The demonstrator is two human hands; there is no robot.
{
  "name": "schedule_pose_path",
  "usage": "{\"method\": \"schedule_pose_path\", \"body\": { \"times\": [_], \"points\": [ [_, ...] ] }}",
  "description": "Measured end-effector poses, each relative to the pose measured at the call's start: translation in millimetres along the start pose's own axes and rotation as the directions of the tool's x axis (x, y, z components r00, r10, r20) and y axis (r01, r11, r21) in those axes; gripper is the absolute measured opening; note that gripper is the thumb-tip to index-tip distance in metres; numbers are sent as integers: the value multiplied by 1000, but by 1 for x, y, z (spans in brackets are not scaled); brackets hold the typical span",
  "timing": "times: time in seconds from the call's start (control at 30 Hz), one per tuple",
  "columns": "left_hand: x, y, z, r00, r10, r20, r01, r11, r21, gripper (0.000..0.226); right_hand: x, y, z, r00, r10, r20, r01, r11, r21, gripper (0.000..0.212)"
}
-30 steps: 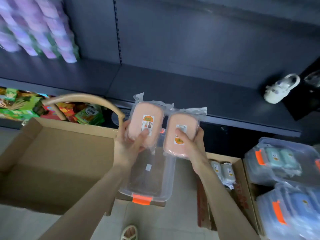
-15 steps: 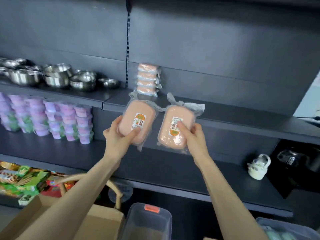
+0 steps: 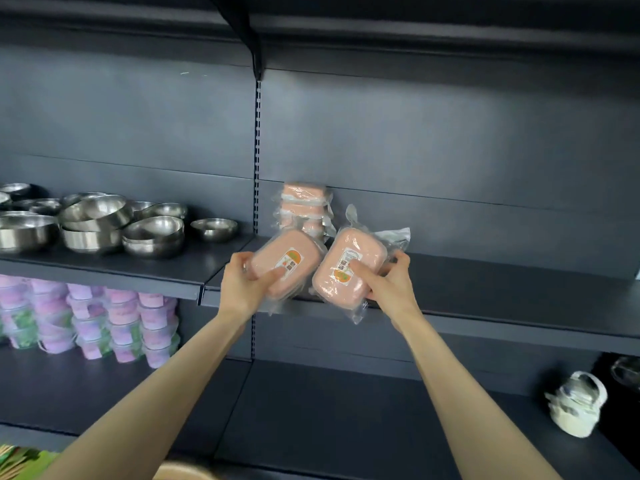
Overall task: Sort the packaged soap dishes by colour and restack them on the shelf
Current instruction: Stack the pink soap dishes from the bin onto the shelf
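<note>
Soap dish packages, two peach-pink rounded rectangles of plastic sealed in clear film with orange-and-white labels, are held over the front edge of the dark grey metal middle shelf [image 3: 502, 289]. The left hand [image 3: 242, 285] grips the left pink soap dish [image 3: 282, 263] by its near end, thumb on the labelled face and fingers curled round the far side. The right hand [image 3: 391, 282] grips the right pink soap dish [image 3: 348, 268] the same way, thumb pressed by the label, fingers wrapped behind its right edge, a loose tail of film sticking out toward the back panel. The two packages tilt toward each other and lie just beside one another; whether they touch cannot be told. Behind them, at the rear left corner of that shelf, stands a stack of film-wrapped pink soap dishes [image 3: 304, 206], its lower part hidden by the held ones. Left of the slotted upright, at the same height, round stainless-steel bowls [image 3: 152, 233] sit nested in piles. Beneath those, on the lower shelf [image 3: 346, 410], clear plastic tubs with purple lids [image 3: 93, 323] are stacked in rows. Near that shelf's right end lies a blurred white rounded object with a handle [image 3: 575, 405].
</note>
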State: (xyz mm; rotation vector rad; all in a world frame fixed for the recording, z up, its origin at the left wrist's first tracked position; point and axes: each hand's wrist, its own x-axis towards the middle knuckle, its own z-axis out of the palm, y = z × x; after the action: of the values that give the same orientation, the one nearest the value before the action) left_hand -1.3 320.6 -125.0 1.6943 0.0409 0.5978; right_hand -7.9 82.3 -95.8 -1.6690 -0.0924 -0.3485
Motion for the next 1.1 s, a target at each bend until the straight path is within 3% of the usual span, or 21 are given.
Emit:
{"method": "schedule_pose_path", "body": {
  "times": [0.13, 0.33, 0.4, 0.5, 0.57, 0.7, 0.87, 0.97, 1.03, 1.1],
  "points": [
    [48, -14, 12, 999, -22, 43, 17, 991, 130, 63, 48, 11, 17, 1000, 21, -15, -21, 1000, 18, 120],
    [104, -34, 32, 998, -56, 31, 47, 971, 235, 72, 103, 27, 35, 998, 70, 1, -70, 993, 92, 128],
    [119, -43, 37, 997, -66, 30, 56, 968, 246, 65, 117, 32, 38, 996, 86, 26, -88, 994, 72, 117],
    [136, -56, 44, 997, -57, 44, 43, 960, 276, 53, 136, 42, 39, 994, 95, 48, -98, 993, 69, 66],
    [143, -63, 49, 998, -33, 59, 13, 952, 306, 50, 143, 48, 39, 994, 96, 61, -102, 989, 110, 47],
    [150, -75, 56, 993, 3, 117, -39, 951, 306, 48, 152, 52, 44, 993, 110, 47, -116, 983, 142, 46],
    [147, -77, 47, 978, -56, 201, 19, 983, 183, 55, 155, 49, 64, 992, 119, 51, -126, 974, 186, 56],
    [132, -68, 39, 977, 17, 212, -49, 988, 149, 65, 155, 49, 77, 993, 121, 11, -121, 974, 193, 61],
    [117, -59, 40, 961, 75, 264, -113, 985, 133, 79, 153, 49, 87, 991, 113, -69, -102, 983, 152, 60],
    [106, -55, 45, 947, 117, 298, -163, 977, 135, 79, 152, 50, 95, 987, 77, -142, -72, 997, 40, 57]
  ]
}}
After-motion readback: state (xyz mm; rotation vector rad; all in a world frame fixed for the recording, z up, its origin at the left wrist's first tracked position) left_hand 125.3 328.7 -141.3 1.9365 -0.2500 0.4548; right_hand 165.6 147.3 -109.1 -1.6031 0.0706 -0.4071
